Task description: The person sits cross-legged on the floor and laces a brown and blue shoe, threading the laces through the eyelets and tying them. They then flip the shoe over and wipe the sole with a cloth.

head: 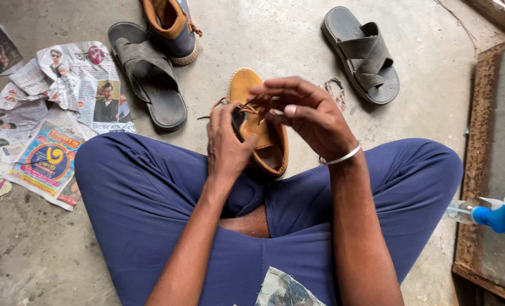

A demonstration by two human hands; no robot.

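A tan suede shoe rests toe-away between my crossed legs in blue trousers. Its brown lace runs across the top of the shoe. My left hand pinches the lace at the shoe's left side. My right hand, with a silver bangle on the wrist, pinches the lace just above the shoe's opening. Both hands hide much of the shoe's upper.
Two dark grey sandals lie on the concrete floor, one at upper left, one at upper right. A matching tan and blue shoe stands at the top. Newspaper sheets lie left. A blue-capped bottle lies on a rusty-framed slab at right.
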